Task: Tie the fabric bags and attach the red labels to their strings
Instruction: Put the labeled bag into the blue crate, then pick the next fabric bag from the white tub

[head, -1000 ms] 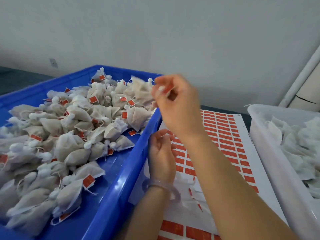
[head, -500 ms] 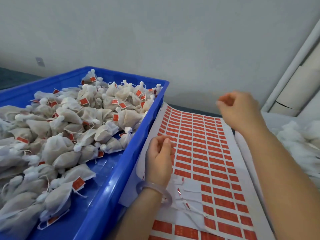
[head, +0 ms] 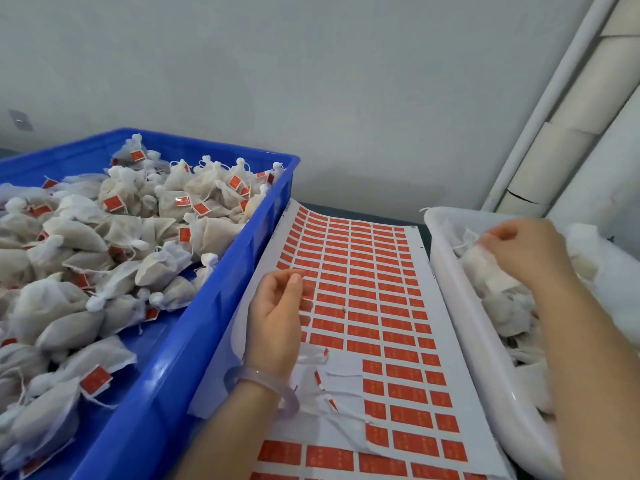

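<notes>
Left of the label sheet [head: 363, 306], the blue crate [head: 194, 341] holds a heap of tied bags [head: 104, 258] carrying red labels. My left grip [head: 277, 317] sits over the sheet's left edge, fingers loosely curled; I cannot tell whether it pinches anything. Right of the sheet, my right grip [head: 526, 254] is inside the white tray [head: 460, 327], fingers curled round 1 fabric bag [head: 485, 271], which is blurred.
</notes>
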`<state>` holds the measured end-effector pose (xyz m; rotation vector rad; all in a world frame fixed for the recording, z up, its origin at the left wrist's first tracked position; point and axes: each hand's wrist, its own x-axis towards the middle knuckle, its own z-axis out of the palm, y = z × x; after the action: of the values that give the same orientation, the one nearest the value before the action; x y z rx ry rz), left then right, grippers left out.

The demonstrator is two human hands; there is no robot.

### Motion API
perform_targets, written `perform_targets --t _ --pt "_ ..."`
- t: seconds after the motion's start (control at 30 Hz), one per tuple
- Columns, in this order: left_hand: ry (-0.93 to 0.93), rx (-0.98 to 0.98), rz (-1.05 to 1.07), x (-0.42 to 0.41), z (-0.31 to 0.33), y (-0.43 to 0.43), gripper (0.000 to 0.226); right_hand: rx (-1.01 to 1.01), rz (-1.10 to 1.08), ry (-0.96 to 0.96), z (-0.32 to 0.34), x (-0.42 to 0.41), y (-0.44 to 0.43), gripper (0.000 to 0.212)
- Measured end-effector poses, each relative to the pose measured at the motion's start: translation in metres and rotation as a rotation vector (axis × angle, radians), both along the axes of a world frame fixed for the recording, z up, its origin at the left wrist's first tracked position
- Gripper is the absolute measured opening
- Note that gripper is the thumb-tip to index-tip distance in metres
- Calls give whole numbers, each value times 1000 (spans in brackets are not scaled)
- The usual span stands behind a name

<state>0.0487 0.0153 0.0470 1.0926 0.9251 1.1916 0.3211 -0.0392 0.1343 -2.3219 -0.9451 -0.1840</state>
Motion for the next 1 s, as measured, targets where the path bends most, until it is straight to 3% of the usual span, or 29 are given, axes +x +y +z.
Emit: perform_targets --t 0.17,0.27,0.4,0.53,0.7,0.83,1.0 --pt "-1 27 -17 1 0 -1 17 401 -9 -46 13 -14 -3 23" --pt "-29 73 -53 1 1 -2 17 561 169 30 30 -38 -5 15" --pt "-63 121 -136 1 6 -5 29 516 442 92 35 -100 -21 11" --pt "-18 239 -202 -1 6 -9 40 364 560 256 -19 -155 -24 11" --pt "302 333 -346 -1 -4 -11 13 456 501 490 -75 -169 -20 6" --pt "371 357 -383 3 -6 -12 11 575 387 662 -90 -171 -24 24" --pt "288 314 -288 2 -3 -16 43 640 367 815 -93 -176 -26 28"
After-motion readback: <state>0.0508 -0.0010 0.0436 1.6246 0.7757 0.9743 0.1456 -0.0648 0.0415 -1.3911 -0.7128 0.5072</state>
